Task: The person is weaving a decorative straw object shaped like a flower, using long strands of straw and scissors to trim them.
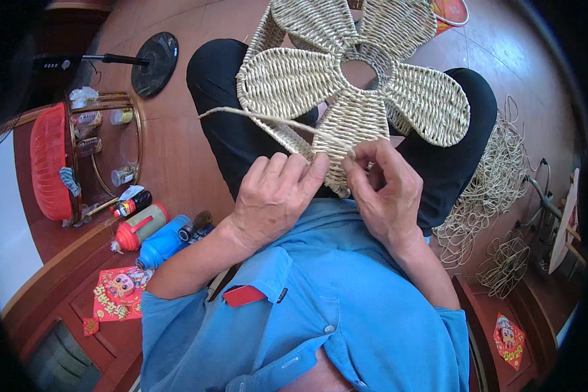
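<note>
Across my lap rests a flower-shaped woven straw basket [294, 81], its petals set around a round hole. My left hand [274, 193] is closed at the tip of the nearest petal, with thumb and forefinger against the woven edge. On the other side of that tip, my right hand [387, 189] has its thumb and forefinger pinched together at the weave; what lies between them is too small to make out. A loose strand of straw cord [255, 116] runs from the petal tip out to the left, over my thigh.
Heaps of loose straw cord [483, 189] lie on the floor at the right. A black round stand base [155, 63] is at the far left. Nearer stand a rack with jars [121, 176], a red plastic basket [49, 163], a red-topped flask [139, 227] and a blue bottle [163, 242].
</note>
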A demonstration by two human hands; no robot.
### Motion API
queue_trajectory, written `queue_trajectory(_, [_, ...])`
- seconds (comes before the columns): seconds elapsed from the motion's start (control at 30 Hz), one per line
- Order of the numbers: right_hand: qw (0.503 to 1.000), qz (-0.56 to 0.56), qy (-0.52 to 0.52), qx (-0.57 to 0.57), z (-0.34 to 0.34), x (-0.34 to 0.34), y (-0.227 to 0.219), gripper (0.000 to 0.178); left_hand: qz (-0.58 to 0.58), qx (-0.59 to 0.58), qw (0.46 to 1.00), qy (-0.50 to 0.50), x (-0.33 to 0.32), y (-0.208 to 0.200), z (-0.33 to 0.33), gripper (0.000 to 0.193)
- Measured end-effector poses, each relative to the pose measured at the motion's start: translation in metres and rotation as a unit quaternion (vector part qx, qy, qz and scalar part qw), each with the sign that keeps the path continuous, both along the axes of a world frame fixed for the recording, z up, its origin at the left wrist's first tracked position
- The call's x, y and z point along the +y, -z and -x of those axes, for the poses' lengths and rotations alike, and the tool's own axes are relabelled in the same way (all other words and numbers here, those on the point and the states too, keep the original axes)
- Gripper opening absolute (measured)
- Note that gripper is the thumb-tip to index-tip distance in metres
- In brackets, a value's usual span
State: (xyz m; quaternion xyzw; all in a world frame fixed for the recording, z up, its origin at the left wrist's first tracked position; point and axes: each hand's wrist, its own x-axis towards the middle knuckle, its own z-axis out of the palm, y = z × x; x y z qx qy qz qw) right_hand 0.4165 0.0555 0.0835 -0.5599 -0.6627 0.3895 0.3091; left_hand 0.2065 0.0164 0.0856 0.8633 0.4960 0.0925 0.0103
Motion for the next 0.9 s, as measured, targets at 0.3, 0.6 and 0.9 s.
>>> queue_trajectory(0.3, [0.996, -0.075, -0.047, -0.017, 0.006, -0.004, 0.009, 0.012, 0.234, -0.370, 0.879, -0.188, 0.022, -0.010, 0.011, 0.035])
queue_trajectory(0.6, [0.996, -0.056, -0.068, -0.025, 0.005, -0.002, 0.005, 0.011, 0.468, -0.491, 0.682, -0.274, 0.043, -0.036, 0.012, 0.061])
queue_trajectory(0.9, [0.997, -0.043, -0.064, -0.028, 0.005, -0.004, 0.006, 0.011, 0.556, -0.549, 0.583, -0.223, 0.057, -0.021, 0.009, 0.059])
